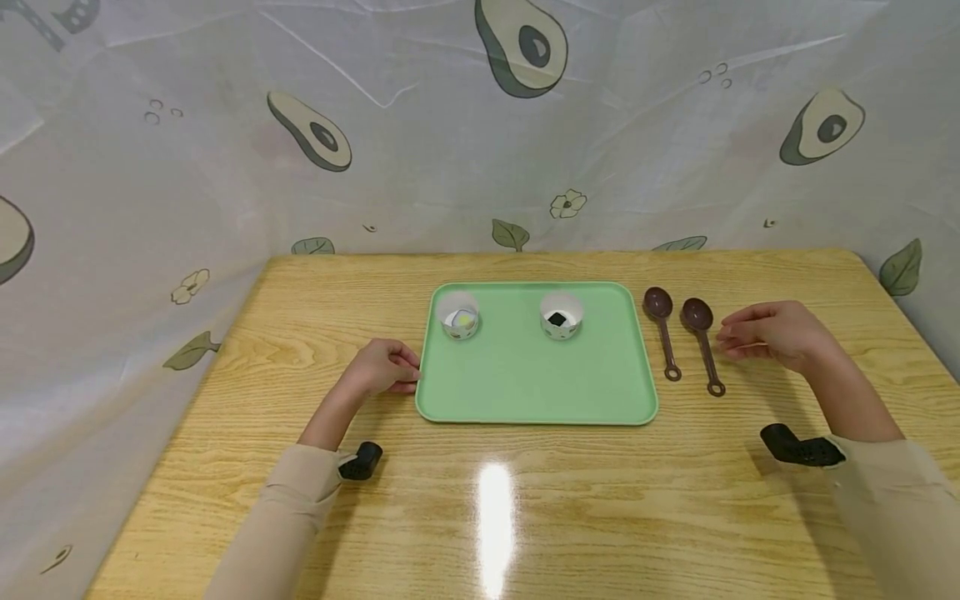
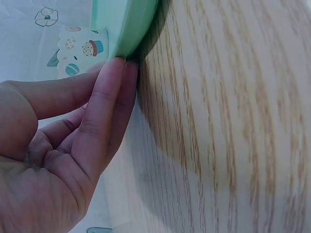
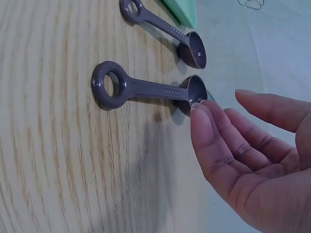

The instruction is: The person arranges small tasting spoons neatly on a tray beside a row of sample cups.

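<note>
A light green tray (image 1: pixel 525 383) lies on the table, and at its left edge my left hand (image 1: pixel 387 367) pinches the rim, thumb and fingertips together there. The left wrist view shows the fingertips right at the underside of the tray edge (image 2: pixel 131 24). My right hand (image 1: pixel 776 333) is loosely curled beside the nearer of two dark brown measuring spoons (image 1: pixel 697 315), holding nothing. In the right wrist view its fingertips overlap the spoon's bowl (image 3: pixel 196 90). The other measuring spoon (image 1: pixel 658 303) lies between that one and the tray.
Two small white patterned bowls stand on the tray's far side. The left bowl (image 1: pixel 458 321) has something pale yellow-green and blue inside; the right bowl (image 1: pixel 561 317) contains a black piece. An avocado-print cloth (image 1: pixel 420 167) hangs behind the wooden table (image 1: pixel 615 500).
</note>
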Tool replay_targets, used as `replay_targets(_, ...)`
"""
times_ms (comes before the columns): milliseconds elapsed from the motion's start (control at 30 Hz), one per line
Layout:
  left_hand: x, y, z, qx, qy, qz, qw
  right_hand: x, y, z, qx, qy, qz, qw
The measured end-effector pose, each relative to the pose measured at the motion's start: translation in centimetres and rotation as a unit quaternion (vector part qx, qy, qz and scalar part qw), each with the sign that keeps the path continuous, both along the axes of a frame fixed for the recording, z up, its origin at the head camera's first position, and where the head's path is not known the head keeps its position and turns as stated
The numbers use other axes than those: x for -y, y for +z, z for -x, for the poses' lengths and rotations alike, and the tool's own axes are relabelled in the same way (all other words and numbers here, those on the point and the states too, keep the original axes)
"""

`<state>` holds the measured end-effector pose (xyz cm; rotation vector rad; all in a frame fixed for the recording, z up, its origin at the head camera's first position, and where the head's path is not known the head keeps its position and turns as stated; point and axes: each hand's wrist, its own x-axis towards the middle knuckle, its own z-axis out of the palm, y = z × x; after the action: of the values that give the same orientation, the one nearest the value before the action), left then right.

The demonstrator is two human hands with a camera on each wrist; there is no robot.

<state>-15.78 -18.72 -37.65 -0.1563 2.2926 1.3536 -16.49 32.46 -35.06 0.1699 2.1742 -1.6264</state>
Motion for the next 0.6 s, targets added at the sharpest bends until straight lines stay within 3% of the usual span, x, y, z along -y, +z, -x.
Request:
replay_targets(300, 0.0, -0.1, 0.2, 0.000, -0.003, -0.002, 1.0000, -0.4, -1.3, 0.6, 0.052, -0.034, 0.058, 0.996)
replay_targets(600, 0.1, -0.1, 0.2, 0.004, -0.001, -0.007, 1.0000, -0.2, -2.4, 0.7, 0.064, -0.048, 0.075, 0.994)
